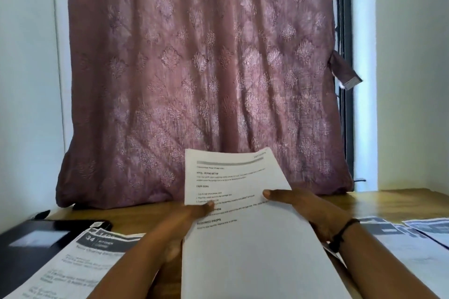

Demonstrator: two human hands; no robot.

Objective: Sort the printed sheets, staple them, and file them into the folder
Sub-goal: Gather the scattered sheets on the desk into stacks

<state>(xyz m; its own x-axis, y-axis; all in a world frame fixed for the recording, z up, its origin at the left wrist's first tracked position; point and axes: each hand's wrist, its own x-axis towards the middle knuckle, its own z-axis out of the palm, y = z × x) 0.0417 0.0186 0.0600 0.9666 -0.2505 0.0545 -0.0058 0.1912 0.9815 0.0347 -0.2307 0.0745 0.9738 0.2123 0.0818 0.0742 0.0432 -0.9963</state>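
A printed sheet (243, 238) with black headings is held up above the wooden table (388, 204), tilted toward me. My left hand (179, 223) grips its left edge, thumb on the printed face. My right hand (308, 211) grips the right edge, thumb lying across the page; a black band circles that wrist. Whether more sheets lie behind the top one I cannot tell. Another printed sheet (68, 264) with a dark header lies on the table at the lower left. More printed sheets (413, 243) lie at the right.
A black folder (26, 243) with a white label lies at the left edge, partly under the left sheet. A mauve patterned curtain (199, 80) hangs down to the table's back edge. White walls stand on both sides.
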